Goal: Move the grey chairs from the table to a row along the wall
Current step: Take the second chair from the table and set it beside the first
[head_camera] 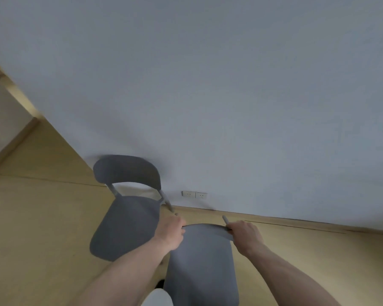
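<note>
One grey chair [126,221] stands on the wooden floor with its backrest against the pale wall. To its right I hold a second grey chair [201,266] close in front of me. My left hand [170,230] grips the left end of its top edge. My right hand [245,233] grips the right end, where a thin metal leg tip pokes out above my fingers. The held chair's lower part runs out of the bottom of the frame.
A double wall socket [194,195] sits low on the wall [230,96] just right of the standing chair. A wooden skirting board [296,224] runs along the wall's foot. A doorway or side wall [2,120] lies at the left. A white rounded object [158,298] shows at the bottom edge.
</note>
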### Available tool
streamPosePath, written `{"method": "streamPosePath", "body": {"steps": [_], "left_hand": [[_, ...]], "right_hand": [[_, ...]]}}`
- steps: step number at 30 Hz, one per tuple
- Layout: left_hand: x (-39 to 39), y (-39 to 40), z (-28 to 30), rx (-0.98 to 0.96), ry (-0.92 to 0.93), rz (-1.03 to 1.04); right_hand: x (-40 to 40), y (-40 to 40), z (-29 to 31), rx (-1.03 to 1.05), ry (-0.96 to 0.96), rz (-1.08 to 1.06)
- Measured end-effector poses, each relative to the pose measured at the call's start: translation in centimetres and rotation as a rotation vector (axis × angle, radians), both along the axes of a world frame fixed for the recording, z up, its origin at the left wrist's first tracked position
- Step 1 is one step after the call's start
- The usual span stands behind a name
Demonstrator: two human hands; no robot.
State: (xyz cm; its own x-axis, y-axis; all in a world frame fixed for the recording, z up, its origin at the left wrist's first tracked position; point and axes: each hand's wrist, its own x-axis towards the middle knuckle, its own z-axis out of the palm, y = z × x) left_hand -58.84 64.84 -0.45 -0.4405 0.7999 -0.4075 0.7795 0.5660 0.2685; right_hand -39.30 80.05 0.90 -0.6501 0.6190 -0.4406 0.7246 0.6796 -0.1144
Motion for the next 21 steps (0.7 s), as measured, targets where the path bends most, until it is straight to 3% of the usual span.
{"method": "streamPosePath", "body": {"steps": [8, 21], "left_hand": [[-3.6, 2.0, -1.9, 0.037, -0.023, 0.153], [-10.6, 9.4, -4.6, 0.061, -0.048, 0.088]], "right_hand": [[-3.5, 3.0, -0.7, 0.0, 0.031, -0.121], [-11.1, 9.6, -3.6, 0.056, -0.047, -0.231]]}}
